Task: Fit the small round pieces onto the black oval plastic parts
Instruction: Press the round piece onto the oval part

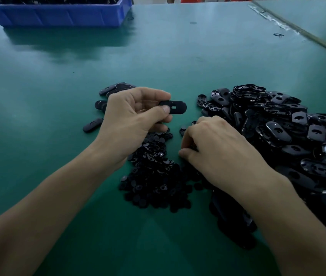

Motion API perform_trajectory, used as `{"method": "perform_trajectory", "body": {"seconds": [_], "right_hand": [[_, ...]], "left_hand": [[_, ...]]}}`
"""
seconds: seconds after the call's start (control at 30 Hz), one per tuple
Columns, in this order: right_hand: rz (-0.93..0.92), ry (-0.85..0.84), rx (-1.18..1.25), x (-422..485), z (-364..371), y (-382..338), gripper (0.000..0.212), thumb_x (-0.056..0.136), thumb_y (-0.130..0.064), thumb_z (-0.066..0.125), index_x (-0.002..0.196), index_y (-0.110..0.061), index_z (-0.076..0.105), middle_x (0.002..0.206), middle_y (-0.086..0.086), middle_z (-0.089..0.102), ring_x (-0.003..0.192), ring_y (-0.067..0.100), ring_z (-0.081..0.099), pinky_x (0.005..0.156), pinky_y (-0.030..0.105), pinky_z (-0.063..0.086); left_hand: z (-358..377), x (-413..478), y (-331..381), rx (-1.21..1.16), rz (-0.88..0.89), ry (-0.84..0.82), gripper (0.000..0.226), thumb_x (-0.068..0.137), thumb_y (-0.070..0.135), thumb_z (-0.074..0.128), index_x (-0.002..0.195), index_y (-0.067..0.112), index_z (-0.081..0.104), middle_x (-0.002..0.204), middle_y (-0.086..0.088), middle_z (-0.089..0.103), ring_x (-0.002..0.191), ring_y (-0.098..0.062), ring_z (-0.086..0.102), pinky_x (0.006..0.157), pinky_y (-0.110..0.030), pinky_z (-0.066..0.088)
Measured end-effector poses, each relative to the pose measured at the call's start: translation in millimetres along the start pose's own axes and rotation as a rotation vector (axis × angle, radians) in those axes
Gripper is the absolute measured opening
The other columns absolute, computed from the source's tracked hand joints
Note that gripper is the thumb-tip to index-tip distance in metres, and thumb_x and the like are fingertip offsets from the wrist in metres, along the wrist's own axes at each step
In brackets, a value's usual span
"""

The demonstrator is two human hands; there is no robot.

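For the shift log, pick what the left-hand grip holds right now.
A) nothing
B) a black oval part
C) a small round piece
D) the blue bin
B: the left-hand grip pinches a black oval part between thumb and forefinger, while the right-hand grip is down at the pile of small round pieces.

Left hand [136, 114], reaching in from 7 o'clock, pinches a black oval part [175, 107] between thumb and forefinger. Right hand [214, 144], from 5 o'clock, lies palm down, fingers curled under, tips hidden.
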State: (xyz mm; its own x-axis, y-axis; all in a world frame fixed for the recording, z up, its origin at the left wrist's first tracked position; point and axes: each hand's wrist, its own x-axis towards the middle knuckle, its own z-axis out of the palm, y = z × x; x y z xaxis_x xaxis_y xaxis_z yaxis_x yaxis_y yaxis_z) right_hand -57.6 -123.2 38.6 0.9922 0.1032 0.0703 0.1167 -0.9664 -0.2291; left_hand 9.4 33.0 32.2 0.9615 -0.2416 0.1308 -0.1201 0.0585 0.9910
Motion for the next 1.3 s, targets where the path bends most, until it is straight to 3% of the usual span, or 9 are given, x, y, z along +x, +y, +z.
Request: {"method": "perform_trajectory", "body": {"seconds": [0.17, 0.4, 0.53, 0.77, 0.83, 0.97, 1.03, 1.2, 1.3], "right_hand": [[0.004, 0.001, -0.018, 0.7, 1.8, -2.2, 0.018, 0.097, -0.04, 0.057, 0.102, -0.024, 0.062, 0.104, -0.002, 0.052, 0.11, 0.022, 0.047, 0.089, 0.033, 0.042], [-0.018, 0.008, 0.041, 0.9, 0.7, -3.6, 0.005, 0.097, -0.031, 0.058, 0.097, -0.026, 0.059, 0.096, -0.005, 0.049, 0.102, 0.018, 0.047, 0.072, 0.028, 0.03], [-0.041, 0.02, 0.095, 1.1, 0.7, -2.1, 0.007, 0.099, -0.026, 0.054, 0.097, -0.02, 0.055, 0.097, -0.002, 0.052, 0.099, 0.02, 0.048, 0.079, 0.034, 0.041], [-0.07, 0.149, 0.347, 1.4, -2.0, -0.2, 0.012, 0.098, -0.014, 0.051, 0.088, -0.019, 0.046, 0.071, -0.001, 0.057, 0.062, 0.023, 0.055, 0.06, 0.047, 0.049], [-0.069, 0.178, 0.391, 2.0, -1.2, 0.7, 0.007, 0.096, -0.016, 0.053, 0.095, -0.023, 0.052, 0.075, -0.001, 0.061, 0.066, 0.023, 0.059, 0.065, 0.045, 0.051], [-0.018, 0.158, 0.363, 4.2, 0.4, 5.2, 0.024, 0.1, -0.023, 0.052, 0.118, -0.028, 0.067, 0.098, 0.002, 0.07, 0.09, 0.026, 0.066, 0.082, 0.042, 0.053], [-0.012, 0.181, 0.369, 4.5, 0.7, 7.8, 0.023, 0.1, -0.023, 0.053, 0.114, -0.026, 0.071, 0.1, 0.001, 0.072, 0.097, 0.024, 0.066, 0.086, 0.042, 0.053], [-0.002, 0.24, 0.497, 5.2, 2.1, 10.9, 0.009, 0.098, -0.022, 0.059, 0.098, -0.031, 0.062, 0.086, -0.008, 0.069, 0.093, 0.018, 0.063, 0.078, 0.039, 0.054], [-0.047, 0.306, 0.572, 5.4, -1.4, 9.5, 0.012, 0.093, -0.016, 0.068, 0.092, -0.027, 0.071, 0.082, -0.013, 0.069, 0.082, 0.005, 0.065, 0.073, 0.022, 0.052]], "left_hand": [[0.0, -0.3, -1.3, 0.009, 0.002, -0.004, 0.018, 0.087, -0.006, 0.067, 0.09, 0.011, 0.071, 0.074, -0.003, 0.072, 0.068, -0.014, 0.07, 0.06, -0.021, 0.056], [0.2, -0.4, -2.5, 0.017, 0.011, -0.009, 0.018, 0.087, -0.006, 0.068, 0.091, 0.011, 0.071, 0.074, -0.003, 0.073, 0.068, -0.015, 0.07, 0.06, -0.021, 0.055], [1.7, -0.9, -1.6, 0.011, 0.009, -0.002, 0.018, 0.087, -0.007, 0.067, 0.09, 0.011, 0.071, 0.074, -0.003, 0.073, 0.068, -0.014, 0.07, 0.061, -0.021, 0.056], [2.3, -0.9, -2.4, 0.006, 0.004, 0.044, 0.016, 0.087, -0.009, 0.066, 0.09, 0.007, 0.07, 0.072, -0.005, 0.072, 0.067, -0.015, 0.07, 0.063, -0.023, 0.057], [2.3, -1.0, -2.3, 0.014, 0.0, 0.048, 0.016, 0.087, -0.008, 0.067, 0.09, 0.007, 0.07, 0.071, -0.004, 0.071, 0.067, -0.015, 0.07, 0.063, -0.024, 0.058], [2.3, -1.7, -2.2, 0.015, -0.007, 0.041, 0.017, 0.087, -0.008, 0.067, 0.089, 0.009, 0.07, 0.071, -0.003, 0.072, 0.067, -0.015, 0.071, 0.062, -0.024, 0.057], [1.6, -1.5, -2.0, 0.005, -0.006, 0.051, 0.017, 0.087, -0.008, 0.067, 0.089, 0.009, 0.07, 0.071, -0.004, 0.072, 0.068, -0.015, 0.07, 0.062, -0.024, 0.058], [0.5, -1.1, -2.3, 0.017, -0.005, 0.06, 0.016, 0.087, -0.007, 0.067, 0.089, 0.009, 0.07, 0.069, -0.001, 0.071, 0.069, -0.016, 0.071, 0.063, -0.025, 0.058], [1.3, -1.3, -3.0, 0.024, -0.007, 0.06, 0.018, 0.087, -0.007, 0.068, 0.088, 0.011, 0.07, 0.071, -0.004, 0.071, 0.069, -0.017, 0.072, 0.063, -0.025, 0.058]]}}
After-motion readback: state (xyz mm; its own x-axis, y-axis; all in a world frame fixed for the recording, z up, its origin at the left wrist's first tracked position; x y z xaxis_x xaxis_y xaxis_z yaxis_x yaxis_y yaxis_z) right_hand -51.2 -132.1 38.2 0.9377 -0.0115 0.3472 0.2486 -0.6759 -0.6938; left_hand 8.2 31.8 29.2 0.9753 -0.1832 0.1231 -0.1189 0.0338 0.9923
